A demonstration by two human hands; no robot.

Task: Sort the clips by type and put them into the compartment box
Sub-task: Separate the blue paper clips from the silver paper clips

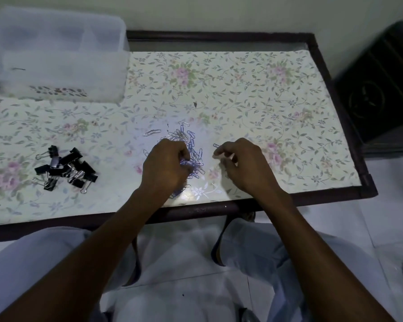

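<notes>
No text, label, brand, number or sign could be read anywhere in the head view. The dark cabinet (379, 89) to the right of the counter (219, 209) bore a faint round emblem with gold lines, but it was too dim and blurred to show any letters. The translucent compartment box (56, 54) carried a strip of leaf-like print on its near edge, a pattern rather than writing.
</notes>
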